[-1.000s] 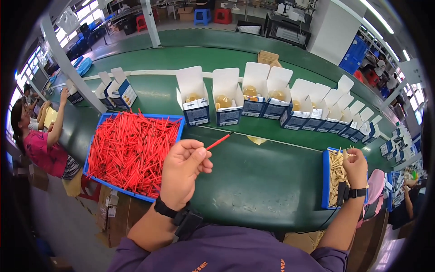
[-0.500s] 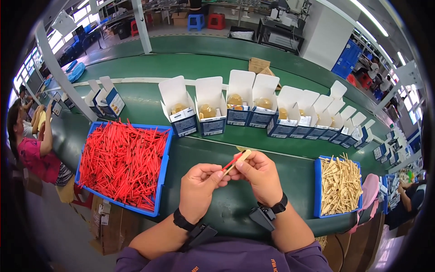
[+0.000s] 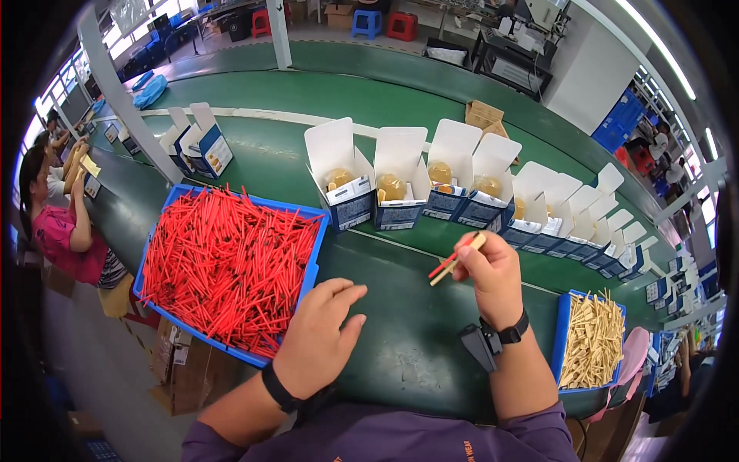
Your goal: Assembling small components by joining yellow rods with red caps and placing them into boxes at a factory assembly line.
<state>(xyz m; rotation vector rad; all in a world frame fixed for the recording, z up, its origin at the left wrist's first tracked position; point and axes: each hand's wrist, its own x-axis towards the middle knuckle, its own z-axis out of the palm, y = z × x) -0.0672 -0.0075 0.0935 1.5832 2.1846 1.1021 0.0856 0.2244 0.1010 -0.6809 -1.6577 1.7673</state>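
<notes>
My right hand [image 3: 494, 281] pinches a slim red stick [image 3: 440, 269] together with a pale wooden stick [image 3: 437, 280] that has a wider end. They lie side by side, pointing down to the left over the green table. My left hand [image 3: 319, 331] holds nothing; its fingers are apart, beside the right edge of a blue tray [image 3: 311, 269] heaped with red sticks [image 3: 223, 269]. The nearest open blue-and-white carton [image 3: 351, 214] stands beyond my hands, with a round yellowish object inside.
More open cartons [image 3: 531, 227] line up to the right. A smaller blue tray [image 3: 564, 327] of wooden sticks [image 3: 593, 339] sits at the right, near a pink strap-like item [image 3: 636, 350]. Two cartons [image 3: 206, 150] stand far left by a post [image 3: 127, 100]. A co-worker [image 3: 65, 223] sits at the left.
My hands have parted. The left let go and moved left and down, fingers opening; the right carried the red and wooden sticks rightward toward the cartons. The view has shifted somewhat.
</notes>
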